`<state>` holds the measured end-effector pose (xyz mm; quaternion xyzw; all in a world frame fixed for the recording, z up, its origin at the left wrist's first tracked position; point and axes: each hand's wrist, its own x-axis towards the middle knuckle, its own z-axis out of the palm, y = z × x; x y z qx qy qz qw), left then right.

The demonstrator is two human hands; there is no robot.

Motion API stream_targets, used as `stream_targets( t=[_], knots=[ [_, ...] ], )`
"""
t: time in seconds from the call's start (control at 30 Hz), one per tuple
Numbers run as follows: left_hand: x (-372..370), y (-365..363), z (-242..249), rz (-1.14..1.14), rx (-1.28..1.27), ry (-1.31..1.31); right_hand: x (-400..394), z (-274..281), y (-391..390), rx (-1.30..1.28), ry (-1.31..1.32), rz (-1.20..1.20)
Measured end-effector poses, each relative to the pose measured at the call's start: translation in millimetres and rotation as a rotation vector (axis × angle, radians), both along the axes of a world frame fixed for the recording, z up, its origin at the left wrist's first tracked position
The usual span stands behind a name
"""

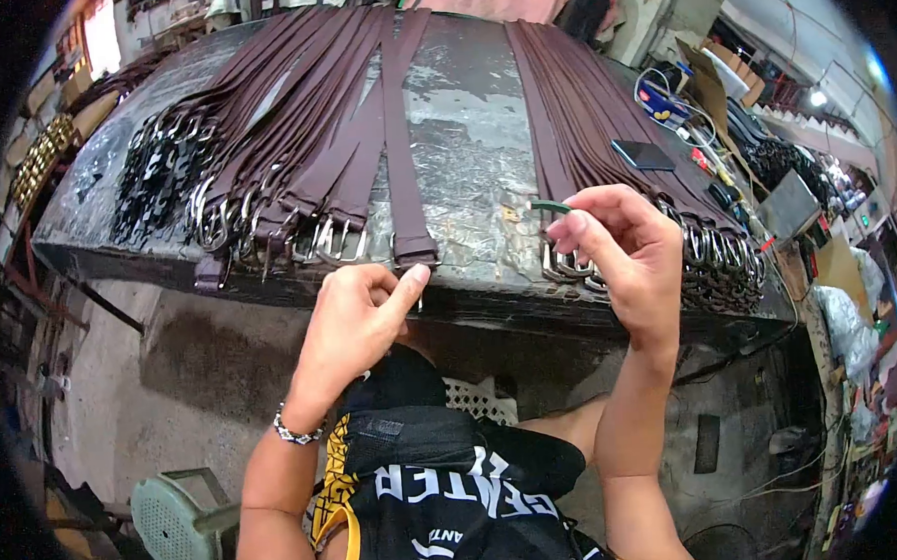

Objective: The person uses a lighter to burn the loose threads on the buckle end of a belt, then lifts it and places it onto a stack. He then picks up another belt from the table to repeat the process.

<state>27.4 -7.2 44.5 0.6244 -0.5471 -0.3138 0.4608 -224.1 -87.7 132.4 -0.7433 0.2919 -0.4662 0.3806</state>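
Observation:
A single brown belt [401, 152] lies lengthwise on the dark worktable, its buckle end at the front edge. My left hand [360, 314] is closed at that buckle, thumb and fingers pinched on it. Raised to the right, my right hand [632, 252] pinches a thin dark green tool [549, 207] that points left. Left of the single belt lies a thick row of brown belts [301, 106] with silver buckles [337, 240]. Another bundle of brown belts [591, 114] lies on the right, its buckles partly behind my right hand.
The plastic-wrapped worktable [474, 179] fills the front. A dark phone [643, 154] rests on the right bundle. Black buckles [163, 162] are piled at the left. A green stool [174, 527] stands on the floor at lower left. Cluttered shelving runs along the right.

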Motion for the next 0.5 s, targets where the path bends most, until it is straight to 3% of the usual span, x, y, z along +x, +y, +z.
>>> stream_targets(
  t=[0.17, 0.27, 0.37, 0.5],
  knots=[
    [-11, -2, -19, -0.174, 0.017, 0.408, -32, 4, -11, 0.042, 0.165, 0.051],
    [-13, 4, -22, -0.197, 0.042, 0.373, -41, -4, -24, 0.101, 0.257, 0.179],
    [-14, 12, -16, -0.213, 0.082, 0.398, -44, 1, -35, -0.089, 0.531, 0.255],
    [-20, 21, -25, -0.245, 0.109, 0.438, -38, 10, -39, -0.034, 0.568, 0.419]
  ],
)
